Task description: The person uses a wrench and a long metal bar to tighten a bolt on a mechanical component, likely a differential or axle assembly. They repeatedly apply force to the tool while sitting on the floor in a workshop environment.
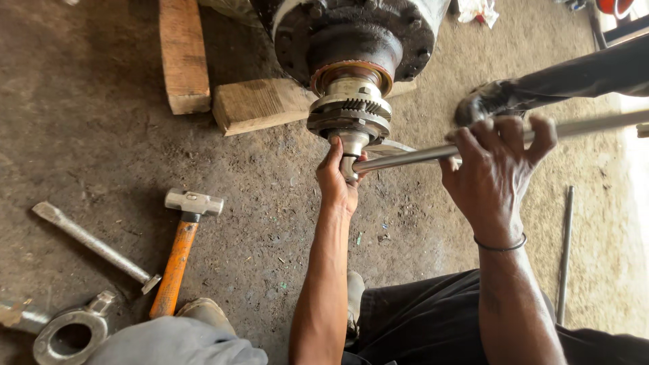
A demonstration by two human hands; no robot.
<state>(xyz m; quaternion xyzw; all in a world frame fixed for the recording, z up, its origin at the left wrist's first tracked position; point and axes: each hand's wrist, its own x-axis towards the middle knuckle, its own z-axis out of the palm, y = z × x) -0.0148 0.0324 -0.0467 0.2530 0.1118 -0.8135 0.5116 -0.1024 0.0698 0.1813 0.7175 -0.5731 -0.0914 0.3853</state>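
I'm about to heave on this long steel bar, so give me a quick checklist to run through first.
1. Left hand steadying the socket end at the grey metal shaft stub: ok.
2. Right hand wrapped round the long steel bar: ok.
3. Socket fully seated: cannot tell.
4. Wooden blocks beside the dark machine housing; whether they brace it: cannot tell.
5. Orange-handled hammer lying apart from the hands: ok.

Bar's far end beyond right edge; socket under left hand.

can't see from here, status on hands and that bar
Left hand at the bar's socket end under the gear shaft. Right hand grips bar. Hammer on floor, apart.
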